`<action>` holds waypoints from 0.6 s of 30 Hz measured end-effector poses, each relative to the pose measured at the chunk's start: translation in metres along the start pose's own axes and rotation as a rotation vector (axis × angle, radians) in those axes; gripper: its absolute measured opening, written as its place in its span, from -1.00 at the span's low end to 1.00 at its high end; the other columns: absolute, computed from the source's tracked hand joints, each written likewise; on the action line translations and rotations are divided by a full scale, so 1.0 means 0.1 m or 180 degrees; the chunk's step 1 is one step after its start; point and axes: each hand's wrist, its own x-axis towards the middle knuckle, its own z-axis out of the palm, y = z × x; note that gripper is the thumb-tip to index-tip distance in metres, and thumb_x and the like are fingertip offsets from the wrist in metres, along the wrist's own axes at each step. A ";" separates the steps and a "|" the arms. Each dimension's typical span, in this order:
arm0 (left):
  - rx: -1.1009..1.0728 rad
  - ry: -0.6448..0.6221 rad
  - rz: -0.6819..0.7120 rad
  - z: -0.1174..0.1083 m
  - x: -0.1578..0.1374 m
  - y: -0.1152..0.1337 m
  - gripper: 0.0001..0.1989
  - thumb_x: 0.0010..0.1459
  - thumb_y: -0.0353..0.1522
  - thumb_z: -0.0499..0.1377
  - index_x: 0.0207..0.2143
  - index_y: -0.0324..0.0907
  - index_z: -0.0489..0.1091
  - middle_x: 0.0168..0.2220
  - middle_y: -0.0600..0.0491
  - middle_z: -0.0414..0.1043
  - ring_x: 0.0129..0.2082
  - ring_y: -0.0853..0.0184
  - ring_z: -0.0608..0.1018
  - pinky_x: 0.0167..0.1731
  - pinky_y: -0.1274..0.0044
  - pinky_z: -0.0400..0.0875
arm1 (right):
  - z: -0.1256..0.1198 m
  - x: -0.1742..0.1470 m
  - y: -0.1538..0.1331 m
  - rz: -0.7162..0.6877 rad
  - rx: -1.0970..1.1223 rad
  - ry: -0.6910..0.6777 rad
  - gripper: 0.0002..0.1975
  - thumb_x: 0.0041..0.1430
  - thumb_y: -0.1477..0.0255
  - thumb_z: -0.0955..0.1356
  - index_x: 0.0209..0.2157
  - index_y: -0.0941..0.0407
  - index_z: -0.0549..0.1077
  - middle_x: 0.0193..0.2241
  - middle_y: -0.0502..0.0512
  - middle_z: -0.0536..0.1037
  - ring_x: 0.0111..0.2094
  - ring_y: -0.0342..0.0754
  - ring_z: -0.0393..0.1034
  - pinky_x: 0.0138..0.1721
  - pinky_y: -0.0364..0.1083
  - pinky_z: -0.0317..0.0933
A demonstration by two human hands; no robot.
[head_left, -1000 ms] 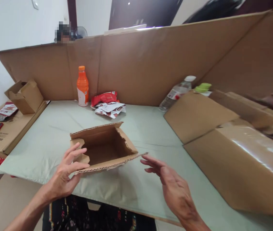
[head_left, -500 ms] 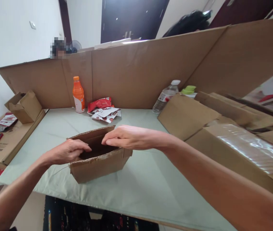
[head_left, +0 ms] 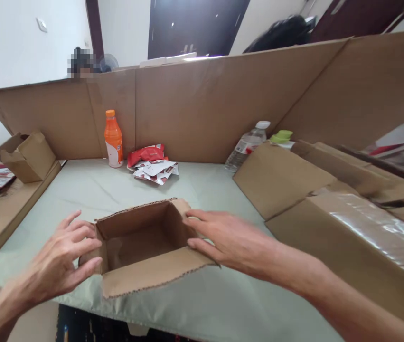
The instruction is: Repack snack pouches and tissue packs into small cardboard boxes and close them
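A small cardboard box (head_left: 136,247) stands on the pale green table cover, its top open and its inside bare. Its front flap (head_left: 152,275) folds outward toward me, with a ragged edge. My left hand (head_left: 68,251) is at the box's left end, fingers spread and slightly curled, beside the left flap; whether the fingertips touch it I cannot tell. Against the right end lies my right hand (head_left: 219,235), thumb and fingers apart, pressing the right flap outward. Neither hand is closed round anything.
Behind the box stand an orange bottle (head_left: 114,140) and red and white packets (head_left: 154,166). A clear water bottle (head_left: 246,147) leans near a large carton (head_left: 330,237) at right. A smaller open box (head_left: 31,159) sits at left. A cardboard partition (head_left: 202,109) spans the back; people are beyond it.
Both hands have moved from over the box's opening out to its two ends, fingers now more spread. The front flap has swung outward and down, and the right flap is folded out.
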 end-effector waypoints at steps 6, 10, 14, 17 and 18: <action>-0.0232 0.1219 -0.0876 0.58 -0.40 0.09 -0.70 0.23 -0.45 0.14 -0.03 -0.01 0.49 0.17 -0.09 0.44 0.30 0.02 0.37 0.15 0.13 0.44 | 0.23 -0.19 0.08 -0.0054 0.0735 0.0202 -0.60 0.32 0.30 0.30 0.11 0.11 0.54 0.04 0.26 0.63 -0.02 0.17 0.57 -0.03 0.10 0.45; -0.0550 0.1334 -0.1138 0.75 -0.47 0.07 -0.67 0.25 -0.42 0.13 0.02 0.04 0.49 0.23 -0.08 0.40 0.37 -0.04 0.28 0.12 0.08 0.48 | -0.02 -0.16 0.22 -0.0100 0.1247 -0.0147 -0.68 0.29 0.30 0.33 0.00 -0.03 0.61 -0.33 0.05 0.69 -0.34 0.02 0.57 -0.31 -0.05 0.40; -0.0704 0.1375 -0.1145 0.78 -0.48 -0.01 -0.62 0.23 -0.43 0.13 0.05 0.06 0.49 0.24 -0.05 0.40 0.38 -0.06 0.26 0.15 0.04 0.47 | -0.27 0.34 0.54 0.0277 0.1384 0.0724 -0.65 0.33 0.16 0.28 -0.23 0.03 0.64 -0.44 0.02 0.65 -0.46 -0.04 0.49 -0.42 -0.08 0.31; -0.0753 0.1315 -0.1180 0.80 -0.48 0.01 -0.58 0.21 -0.41 0.15 0.08 0.11 0.48 0.25 -0.02 0.42 0.37 -0.06 0.30 0.16 0.05 0.48 | -0.26 1.04 0.78 0.0542 0.0987 0.1325 -0.68 0.34 0.26 0.25 -0.30 0.05 0.62 -0.38 0.05 0.66 -0.40 -0.03 0.48 -0.32 -0.05 0.30; -0.0793 0.1330 -0.1230 0.82 -0.50 0.04 -0.58 0.20 -0.40 0.16 0.09 0.14 0.48 0.24 0.00 0.43 0.36 -0.06 0.31 0.17 0.04 0.47 | -0.22 1.30 0.85 0.0591 0.0817 0.1348 -0.70 0.33 0.33 0.25 -0.29 0.07 0.61 -0.33 0.08 0.67 -0.36 -0.01 0.50 -0.28 -0.04 0.30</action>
